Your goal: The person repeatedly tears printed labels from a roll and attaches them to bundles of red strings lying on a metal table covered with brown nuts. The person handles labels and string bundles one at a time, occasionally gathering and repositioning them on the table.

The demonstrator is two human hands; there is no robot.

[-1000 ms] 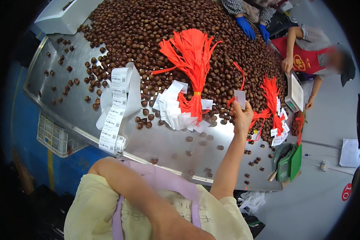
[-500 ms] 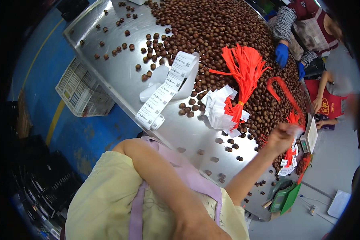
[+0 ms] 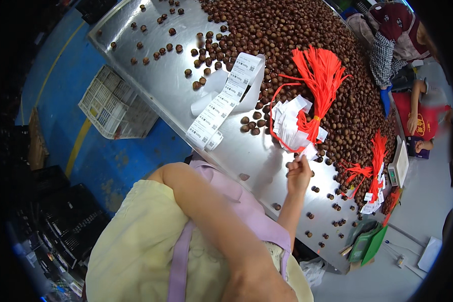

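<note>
My right hand (image 3: 299,173) is closed in a pinch on a white paper tag (image 3: 311,151) at the lower edge of a tag pile. A thin red ribbon loops from near my fingertips up along the pile's left side. The white tags (image 3: 290,121) hang from a large bundle of red ribbons (image 3: 321,83), tied with a yellow band and lying on brown nuts (image 3: 267,30). My left forearm crosses my body to the lower edge, where my left hand (image 3: 259,289) is cut off and its fingers are hidden.
A strip of printed labels (image 3: 221,110) lies on the metal table (image 3: 161,95). Right of it are a smaller red ribbon bundle (image 3: 377,161), a scale (image 3: 399,163) and a green dustpan (image 3: 367,244). A co-worker's blue glove (image 3: 386,100) touches the nuts. A white crate (image 3: 110,100) stands left.
My right hand has moved left from beside the smaller bundle to the large bundle's tags. The red ribbon that trailed across the nuts now loops beside the tag pile. The view has shifted slightly.
</note>
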